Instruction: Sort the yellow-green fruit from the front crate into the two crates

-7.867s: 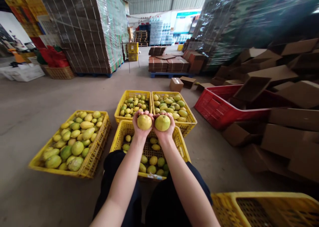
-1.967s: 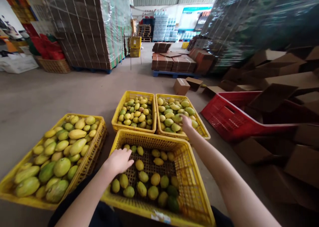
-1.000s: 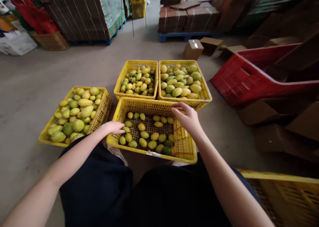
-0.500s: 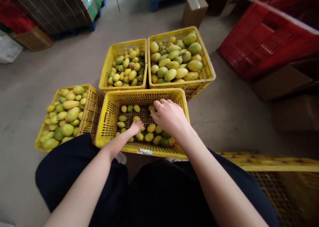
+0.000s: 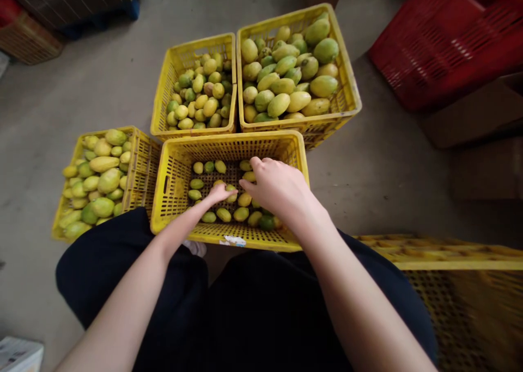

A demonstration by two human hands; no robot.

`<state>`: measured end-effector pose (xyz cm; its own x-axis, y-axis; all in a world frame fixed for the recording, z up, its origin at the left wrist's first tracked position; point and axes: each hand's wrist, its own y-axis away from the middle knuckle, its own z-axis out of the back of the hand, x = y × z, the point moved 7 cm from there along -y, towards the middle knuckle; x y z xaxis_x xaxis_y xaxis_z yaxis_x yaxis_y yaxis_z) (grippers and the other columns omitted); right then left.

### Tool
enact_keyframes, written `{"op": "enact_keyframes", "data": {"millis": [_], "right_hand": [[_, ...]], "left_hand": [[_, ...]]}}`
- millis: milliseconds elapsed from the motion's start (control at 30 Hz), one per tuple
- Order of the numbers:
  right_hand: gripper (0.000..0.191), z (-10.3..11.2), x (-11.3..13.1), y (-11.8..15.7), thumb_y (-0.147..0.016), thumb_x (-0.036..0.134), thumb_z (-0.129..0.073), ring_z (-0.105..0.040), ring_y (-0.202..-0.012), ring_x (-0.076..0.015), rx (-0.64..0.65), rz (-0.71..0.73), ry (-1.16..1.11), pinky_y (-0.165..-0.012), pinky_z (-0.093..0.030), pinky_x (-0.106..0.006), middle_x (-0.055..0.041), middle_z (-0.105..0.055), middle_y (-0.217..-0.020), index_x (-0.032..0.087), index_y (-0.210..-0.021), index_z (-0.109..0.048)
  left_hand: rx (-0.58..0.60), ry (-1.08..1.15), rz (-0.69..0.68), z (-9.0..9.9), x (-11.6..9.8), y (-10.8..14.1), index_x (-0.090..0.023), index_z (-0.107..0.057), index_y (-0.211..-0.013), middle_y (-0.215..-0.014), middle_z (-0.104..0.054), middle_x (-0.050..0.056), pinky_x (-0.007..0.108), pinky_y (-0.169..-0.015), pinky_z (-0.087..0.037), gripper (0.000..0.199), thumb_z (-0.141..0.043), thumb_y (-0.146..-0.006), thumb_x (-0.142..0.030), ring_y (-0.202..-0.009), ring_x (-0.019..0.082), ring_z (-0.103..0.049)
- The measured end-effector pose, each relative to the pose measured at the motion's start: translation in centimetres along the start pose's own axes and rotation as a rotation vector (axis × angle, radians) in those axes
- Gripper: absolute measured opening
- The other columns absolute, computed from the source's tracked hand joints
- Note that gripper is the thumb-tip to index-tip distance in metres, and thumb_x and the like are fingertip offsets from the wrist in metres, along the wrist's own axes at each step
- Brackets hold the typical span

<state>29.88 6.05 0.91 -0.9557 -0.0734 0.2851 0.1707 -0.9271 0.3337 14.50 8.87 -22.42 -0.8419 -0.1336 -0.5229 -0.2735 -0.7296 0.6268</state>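
Head view: both bare hands are inside a yellow rectangular lattice-walled plastic crate (image 5: 176, 181), its near rim bearing a torn white label (image 5: 234, 241). Loose oval yellow-green fruit (image 5: 224, 214) lie scattered on the crate's slatted bottom, many apart from one another; a darker green fruit (image 5: 267, 223) sits near the front.

Left hand (image 5: 223, 192): fingers at one fruit near the middle; cannot tell whether they grip or merely touch it. Right hand (image 5: 281, 189): palm down, thumb and forefinger spread, fruit visible beyond the gap; no fruit seen in its grasp, though the underside is hidden.

Behind stand two fuller yellow plastic crates, the left (image 5: 165, 89) with smaller-looking fruit, the right (image 5: 345, 83) with larger-looking ones. Another filled yellow crate (image 5: 141, 170) is to the left.

Judgement: step in hand appears to be reaching for or arranging individual fruit. Next move calls for settling fingertips around one fruit without knocking its neighbours.
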Motion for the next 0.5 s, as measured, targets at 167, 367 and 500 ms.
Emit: {"op": "enact_keyframes", "data": {"millis": [167, 367, 500], "right_hand": [[0.061, -1.2, 0.4, 0.3, -0.084, 0.04, -0.066, -0.064, -0.107, -0.0338, 0.007, 0.09, 0.054, -0.083, -0.049, -0.038, -0.0222, -0.062, -0.124, 0.011, -0.134, -0.047], [0.078, 0.2, 1.9, 0.5, -0.082, 0.049, -0.066, -0.063, -0.106, -0.0329, -0.232, 0.193, -0.045, -0.081, -0.046, -0.036, -0.0201, -0.057, -0.131, 0.018, -0.147, -0.035], [0.052, 1.2, 2.6, 0.8, -0.086, 0.048, -0.06, -0.066, -0.094, -0.0293, -0.311, 0.227, -0.057, -0.074, -0.043, -0.032, -0.016, -0.068, -0.111, 0.016, -0.128, -0.055]], "left_hand": [[0.049, 0.577, -0.016, 3.8, -3.3, 2.7, -0.013, -0.066, -0.106, -0.096, -0.073, 0.009, 0.03, -0.085, -0.053, 0.054, -0.037, -0.096, -0.058, -0.098, 0.02, -0.065], [0.146, 1.167, -0.139, 6.8, -11.5, 8.1, -0.013, -0.065, -0.111, -0.098, -0.072, 0.008, 0.038, -0.089, -0.054, 0.046, -0.031, -0.101, -0.043, -0.1, 0.023, -0.066], [0.156, 1.093, -0.201, 7.2, -11.8, 8.7, -0.011, -0.064, -0.109, -0.094, -0.073, 0.008, 0.036, -0.089, -0.053, 0.05, -0.026, -0.102, -0.042, -0.1, 0.023, -0.066]]}}
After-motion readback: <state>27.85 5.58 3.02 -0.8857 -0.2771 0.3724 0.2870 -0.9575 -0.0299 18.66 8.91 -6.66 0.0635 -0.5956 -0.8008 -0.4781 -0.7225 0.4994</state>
